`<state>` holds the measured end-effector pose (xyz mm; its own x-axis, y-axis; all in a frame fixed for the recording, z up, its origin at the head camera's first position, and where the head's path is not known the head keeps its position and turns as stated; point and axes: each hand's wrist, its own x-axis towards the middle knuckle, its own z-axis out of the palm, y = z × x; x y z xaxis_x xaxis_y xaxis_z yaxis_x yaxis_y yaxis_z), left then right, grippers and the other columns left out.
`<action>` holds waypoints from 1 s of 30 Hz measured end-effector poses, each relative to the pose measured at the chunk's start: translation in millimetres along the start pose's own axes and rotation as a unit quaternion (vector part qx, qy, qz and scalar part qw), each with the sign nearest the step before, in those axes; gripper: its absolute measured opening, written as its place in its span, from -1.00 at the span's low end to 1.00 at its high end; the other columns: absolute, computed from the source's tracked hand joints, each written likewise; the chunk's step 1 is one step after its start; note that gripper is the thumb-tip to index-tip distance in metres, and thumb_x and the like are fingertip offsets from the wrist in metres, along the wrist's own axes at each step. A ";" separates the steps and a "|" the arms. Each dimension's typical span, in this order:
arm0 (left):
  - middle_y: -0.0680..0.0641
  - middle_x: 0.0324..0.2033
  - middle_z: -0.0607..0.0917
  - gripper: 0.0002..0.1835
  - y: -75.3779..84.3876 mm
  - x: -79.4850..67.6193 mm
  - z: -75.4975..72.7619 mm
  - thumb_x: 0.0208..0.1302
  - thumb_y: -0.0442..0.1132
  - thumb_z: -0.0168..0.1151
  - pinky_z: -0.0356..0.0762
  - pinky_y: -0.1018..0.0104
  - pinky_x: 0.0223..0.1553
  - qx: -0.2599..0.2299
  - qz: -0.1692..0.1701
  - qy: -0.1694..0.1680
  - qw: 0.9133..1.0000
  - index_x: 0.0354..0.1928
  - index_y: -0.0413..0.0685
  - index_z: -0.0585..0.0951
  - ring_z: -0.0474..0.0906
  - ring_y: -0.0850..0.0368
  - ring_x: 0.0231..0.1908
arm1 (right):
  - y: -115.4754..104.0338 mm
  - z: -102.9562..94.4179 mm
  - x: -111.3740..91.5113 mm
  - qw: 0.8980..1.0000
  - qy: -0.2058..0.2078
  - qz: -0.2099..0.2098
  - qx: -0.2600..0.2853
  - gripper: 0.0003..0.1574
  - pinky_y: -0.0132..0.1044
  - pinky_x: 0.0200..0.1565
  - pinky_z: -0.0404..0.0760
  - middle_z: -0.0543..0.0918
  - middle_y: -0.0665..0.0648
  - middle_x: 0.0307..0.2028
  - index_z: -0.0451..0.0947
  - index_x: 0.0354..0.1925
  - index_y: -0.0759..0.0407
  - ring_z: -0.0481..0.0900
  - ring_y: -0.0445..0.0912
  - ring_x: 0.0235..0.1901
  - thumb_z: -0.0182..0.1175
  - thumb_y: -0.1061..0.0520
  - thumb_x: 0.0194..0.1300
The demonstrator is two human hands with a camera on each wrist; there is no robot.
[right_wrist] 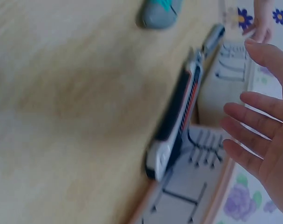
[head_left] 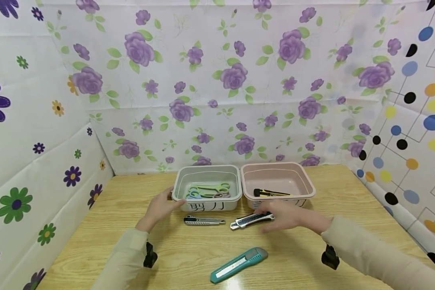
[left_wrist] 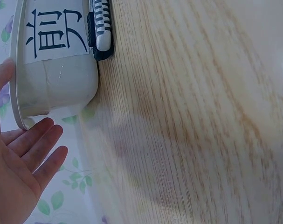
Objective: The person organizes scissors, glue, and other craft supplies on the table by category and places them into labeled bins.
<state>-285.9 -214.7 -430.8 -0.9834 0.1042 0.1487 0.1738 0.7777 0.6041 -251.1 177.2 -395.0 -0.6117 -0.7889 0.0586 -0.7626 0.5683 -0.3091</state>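
Observation:
My left hand is at the left front corner of a pale grey bin, its thumb at the rim and its fingers loosely extended beside the corner. Several scissors lie in that bin. Over a black-and-silver utility knife hovers my right hand; the right wrist view shows its fingers relaxed, apart from the knife, with nothing held. That knife lies before a pink bin that contains a black-and-yellow utility knife. A slim silver utility knife rests in front of the grey bin.
A large teal utility knife lies on the wooden table nearer to me. Both bins stand side by side near the back edge and carry black characters in front. Flowered cloth hangs behind; patterned cloths flank both sides.

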 end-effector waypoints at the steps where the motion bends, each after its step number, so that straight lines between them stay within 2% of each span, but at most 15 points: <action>1: -0.16 -0.13 0.62 -0.15 -0.1 0.1 0.4 0.04 0.21 0.23 0.43 0.00 -0.12 -0.001 -0.001 0.000 1.000 0.26 -0.20 0.29 0.53 -0.04 -0.12 | -2.5 3.4 0.1 1.000 -0.003 0.001 0.003 -0.37 -0.24 -0.09 0.51 0.60 0.06 -0.12 0.53 -0.03 0.23 0.53 -0.09 -0.11 0.29 -0.16 0.05; 9: -0.16 -0.12 0.61 -0.16 -0.6 0.7 2.2 0.05 0.19 0.23 0.43 0.01 -0.10 -0.003 -0.006 0.000 1.000 0.26 -0.19 0.29 0.52 -0.04 -0.11 | -18.0 31.7 4.7 0.997 -0.032 -0.003 0.069 -0.32 -0.37 -0.18 0.48 0.58 0.05 -0.20 0.52 -0.01 0.19 0.51 -0.13 -0.21 0.35 -0.14 -0.04; 17: -0.18 -0.10 0.61 -0.17 2.2 -1.7 -1.2 0.07 0.17 0.22 0.42 -0.03 -0.10 0.003 -0.003 0.000 1.000 0.27 -0.22 0.28 0.52 -0.07 -0.10 | -25.0 60.4 5.5 0.997 -0.037 -0.058 0.036 -0.35 -0.39 -0.10 0.46 0.51 -0.05 -0.13 0.54 -0.05 0.15 0.45 -0.23 -0.13 0.35 -0.18 -0.05; 25: -0.20 -0.09 0.60 -0.17 2.2 -2.3 -1.7 0.08 0.18 0.21 0.41 -0.05 -0.09 0.003 -0.002 0.000 1.000 0.27 -0.23 0.27 0.52 -0.09 -0.10 | -27.9 74.7 3.7 0.993 -0.042 -0.077 0.082 -0.48 -0.56 -0.28 0.41 0.50 -0.11 -0.25 0.56 -0.11 0.11 0.38 -0.35 -0.31 0.40 -0.03 -0.08; 30: -0.20 -0.09 0.60 -0.16 1.7 -1.2 -0.8 0.07 0.20 0.21 0.42 -0.04 -0.10 0.001 -0.002 0.000 1.000 0.28 -0.21 0.27 0.52 -0.08 -0.10 | -28.2 77.9 1.6 0.992 -0.048 -0.078 0.084 -0.57 -0.59 -0.33 0.38 0.49 -0.15 -0.29 0.58 -0.16 0.05 0.36 -0.39 -0.36 0.39 -0.01 -0.05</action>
<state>-284.4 -214.0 -429.3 -0.9841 0.1004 0.1467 0.1694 0.7797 0.6028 -214.2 141.7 -460.1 -0.4599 -0.8874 0.0302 -0.7957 0.3968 -0.4576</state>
